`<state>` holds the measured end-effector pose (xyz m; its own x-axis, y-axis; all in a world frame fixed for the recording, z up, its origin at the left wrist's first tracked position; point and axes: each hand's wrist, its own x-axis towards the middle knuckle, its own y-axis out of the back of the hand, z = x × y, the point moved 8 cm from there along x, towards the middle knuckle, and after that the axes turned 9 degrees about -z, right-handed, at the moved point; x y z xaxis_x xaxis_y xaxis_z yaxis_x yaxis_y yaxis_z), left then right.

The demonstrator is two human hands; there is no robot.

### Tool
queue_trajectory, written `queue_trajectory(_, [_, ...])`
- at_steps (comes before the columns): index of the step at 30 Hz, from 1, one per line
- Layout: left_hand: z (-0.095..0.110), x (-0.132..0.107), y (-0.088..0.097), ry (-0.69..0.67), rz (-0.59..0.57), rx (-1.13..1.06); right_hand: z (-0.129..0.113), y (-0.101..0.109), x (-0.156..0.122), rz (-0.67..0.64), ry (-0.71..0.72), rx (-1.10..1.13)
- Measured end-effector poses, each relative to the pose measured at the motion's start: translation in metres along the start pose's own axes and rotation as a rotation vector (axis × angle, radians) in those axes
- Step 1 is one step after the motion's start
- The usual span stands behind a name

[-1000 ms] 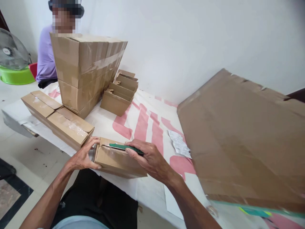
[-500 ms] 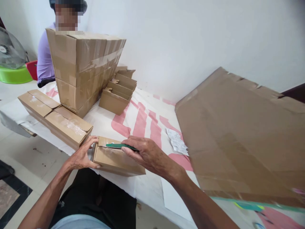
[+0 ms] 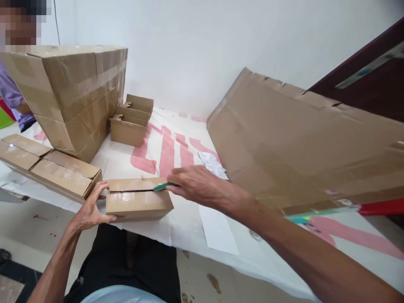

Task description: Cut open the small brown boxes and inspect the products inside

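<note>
So we've got a small box [image 3: 139, 204] right at the near edge of the worktop [image 3: 189, 235], top face up, with shiny clear tape along the lid. Our left hand [image 3: 91, 208] is pinching its left end, fingers on the back corner and thumb around the front one, with a gap showing between palm and cardboard. Our right hand [image 3: 192, 183] is curled round a green cutter [image 3: 162, 186], and the tip meets the dark slit in the box's top. Can't make out the blade from here.

Just left of our left hand, two taped boxes [image 3: 66, 170] lie end to end along the near edge, toward the left corner. Behind those there's a tall carton stack [image 3: 72, 99], with some open trays [image 3: 129, 130] just right of it. Over at the worktop's right side we've got a big cardboard piece [image 3: 299, 147], with a crumpled paper slip [image 3: 211, 164] by its left edge. A white sheet [image 3: 217, 229] lies near the front edge, below our right forearm. Another person's purple sleeve [image 3: 11, 86] shows at the far left, past the stack.
</note>
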<state>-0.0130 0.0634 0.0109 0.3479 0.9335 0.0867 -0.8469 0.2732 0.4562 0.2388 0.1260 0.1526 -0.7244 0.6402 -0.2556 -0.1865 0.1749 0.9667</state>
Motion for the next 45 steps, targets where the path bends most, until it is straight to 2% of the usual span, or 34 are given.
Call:
queue_trajectory(2, [0.0, 0.001, 0.001, 0.005, 0.0, 0.019, 0.038, -0.014, -0.033, 0.083, -0.032, 0.168])
queue_trajectory(4, [0.003, 0.002, 0.001, -0.002, -0.02, 0.032, 0.069, -0.032, -0.063, 0.235, -0.084, 0.37])
queue_trajectory(6, [0.008, 0.004, 0.0, -0.014, -0.052, 0.053, 0.088, -0.066, -0.084, 0.425, -0.183, 0.526])
queue_trajectory(7, [0.011, 0.005, 0.0, -0.013, -0.069, 0.072, 0.092, -0.09, -0.09, 0.512, -0.252, 0.582])
queue_trajectory(8, [0.014, 0.006, 0.0, -0.006, -0.084, 0.093, 0.093, -0.117, -0.092, 0.586, -0.324, 0.618])
queue_trajectory(11, [0.019, 0.008, 0.0, 0.034, -0.118, 0.154, 0.076, -0.201, -0.08, 0.64, -0.455, 0.67])
queue_trajectory(13, [0.021, 0.008, 0.0, 0.051, -0.134, 0.176, 0.062, -0.234, -0.067, 0.619, -0.451, 0.67])
queue_trajectory(14, [0.022, 0.008, 0.001, 0.056, -0.142, 0.182, 0.057, -0.237, -0.064, 0.629, -0.435, 0.662])
queue_trajectory(16, [0.023, 0.008, 0.001, 0.065, -0.16, 0.181, 0.052, -0.221, -0.061, 0.693, -0.39, 0.635])
queue_trajectory(19, [0.021, 0.007, 0.002, 0.086, -0.18, 0.166, 0.041, -0.162, -0.056, 0.781, -0.25, 0.567])
queue_trajectory(22, [0.016, 0.004, 0.005, 0.11, -0.191, 0.134, 0.013, -0.107, -0.037, 0.696, -0.036, 0.464])
queue_trajectory(25, [0.01, 0.0, 0.008, 0.119, -0.187, 0.075, -0.013, -0.078, -0.031, 0.679, 0.053, 0.346])
queue_trajectory(28, [0.006, -0.003, 0.011, 0.122, -0.149, 0.031, -0.035, -0.074, -0.048, 0.814, 0.066, 0.208])
queue_trajectory(32, [0.012, 0.0, 0.005, 0.146, -0.175, 0.044, -0.062, -0.098, -0.07, 0.864, 0.107, 0.161])
queue_trajectory(36, [0.023, 0.004, -0.001, 0.147, -0.203, 0.122, -0.073, -0.115, -0.078, 0.883, 0.134, 0.212])
queue_trajectory(38, [0.027, 0.004, -0.002, 0.124, -0.2, 0.148, -0.069, -0.114, -0.074, 0.859, 0.125, 0.262])
queue_trajectory(40, [0.029, 0.004, -0.002, 0.108, -0.193, 0.163, -0.058, -0.108, -0.065, 0.825, 0.046, 0.315])
queue_trajectory(45, [0.029, 0.004, 0.0, 0.095, -0.165, 0.183, -0.015, -0.096, -0.037, 0.652, -0.346, 0.405])
